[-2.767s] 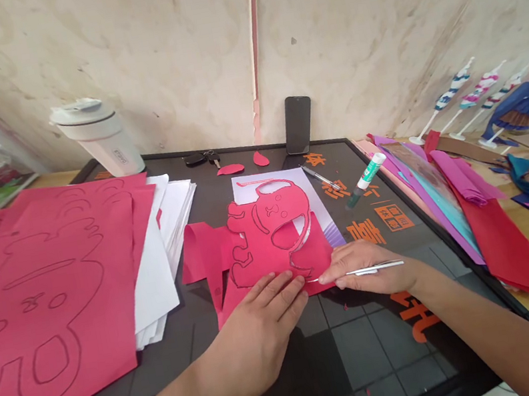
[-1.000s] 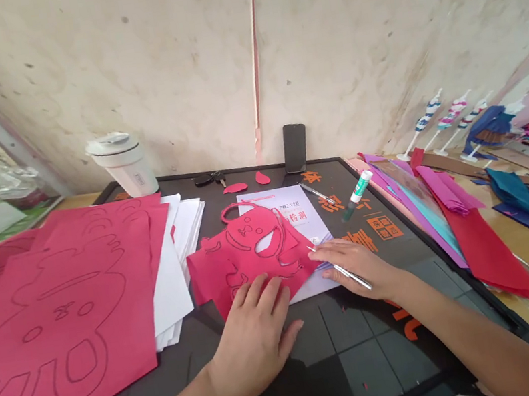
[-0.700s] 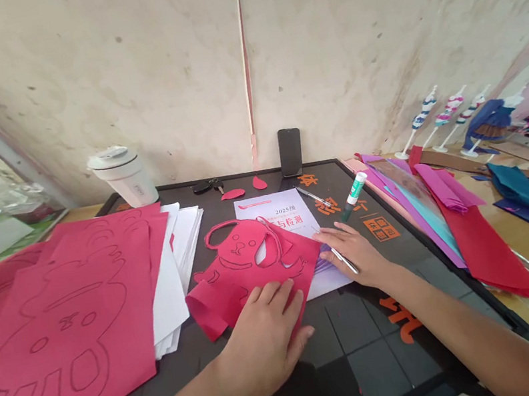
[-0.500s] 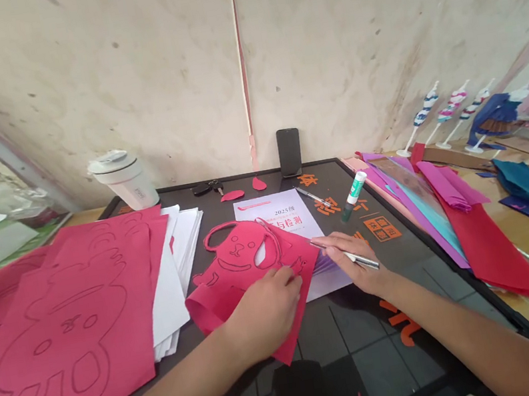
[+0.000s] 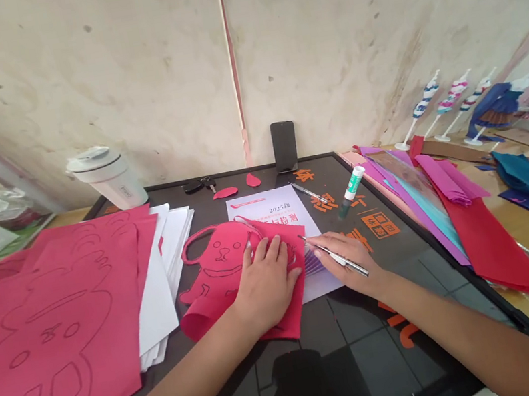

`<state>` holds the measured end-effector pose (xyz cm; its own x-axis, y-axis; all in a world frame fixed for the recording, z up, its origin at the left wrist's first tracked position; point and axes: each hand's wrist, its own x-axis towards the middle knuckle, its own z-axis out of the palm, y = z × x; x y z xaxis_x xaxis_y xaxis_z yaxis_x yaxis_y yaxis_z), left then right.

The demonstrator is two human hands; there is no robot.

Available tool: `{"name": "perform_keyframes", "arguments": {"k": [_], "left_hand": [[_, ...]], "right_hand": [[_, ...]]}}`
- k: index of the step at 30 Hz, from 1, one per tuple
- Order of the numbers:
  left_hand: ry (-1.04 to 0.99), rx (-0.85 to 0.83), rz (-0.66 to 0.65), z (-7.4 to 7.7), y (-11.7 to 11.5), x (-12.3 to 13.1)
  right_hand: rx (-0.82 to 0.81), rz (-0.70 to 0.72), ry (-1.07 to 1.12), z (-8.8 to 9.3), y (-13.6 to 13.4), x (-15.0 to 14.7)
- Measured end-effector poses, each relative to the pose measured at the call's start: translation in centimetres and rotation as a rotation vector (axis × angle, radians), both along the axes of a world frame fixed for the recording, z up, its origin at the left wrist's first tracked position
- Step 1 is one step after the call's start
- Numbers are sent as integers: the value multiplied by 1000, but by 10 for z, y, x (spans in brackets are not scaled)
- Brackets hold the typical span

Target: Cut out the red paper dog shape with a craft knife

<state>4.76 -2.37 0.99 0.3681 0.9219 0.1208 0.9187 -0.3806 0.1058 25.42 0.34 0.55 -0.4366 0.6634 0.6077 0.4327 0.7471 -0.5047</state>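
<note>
My left hand [image 5: 266,285] lies flat with spread fingers on a red paper sheet [image 5: 225,268]. The sheet carries an outlined animal figure, with an opening cut inside its ear, and its lower left edge curls up. Part of the drawing is hidden beneath my fingers. My right hand [image 5: 349,261] is closed around a slim silver craft knife [image 5: 346,262], whose tip is at the sheet's right edge. Underneath the red paper is a white printed booklet [image 5: 262,202].
Red drawn sheets [image 5: 53,328] and white papers [image 5: 160,303] are stacked left. Behind stand a white cup [image 5: 109,180] and a phone [image 5: 285,147]. A pen [image 5: 309,193], glue stick [image 5: 354,181], keys [image 5: 199,185] and red scraps [image 5: 226,193] lie about. Coloured papers [image 5: 485,242] cover the right.
My left hand has flattened, its fingers spreading over the red paper. The sheet has turned somewhat beneath it. My right hand still holds the craft knife near the sheet's right side.
</note>
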Motion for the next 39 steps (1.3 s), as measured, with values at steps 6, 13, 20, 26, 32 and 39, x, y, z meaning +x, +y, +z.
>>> {"name": "perform_keyframes", "arguments": {"k": [6,13,20,26,32,39], "left_hand": [[8,-70,-246,17,-43,-29],[-21,51,-234,22,-23,-25],[-6,-8,-274,-4,13,-20],[-23,20,-283,-12,10,-23],[-57,61,-297,-16,11,-23],[-29,48,-296,-16,10,-22]], "right_hand": [[-80,-22,20,5,-4,-2],[-54,33,-13,-5,-3,-12],[-72,31,-41,-7,-1,-9],[-96,54,-52,-10,0,-9],[-112,53,-54,-8,-1,-9],[-87,69,-89,-6,-2,-10]]}}
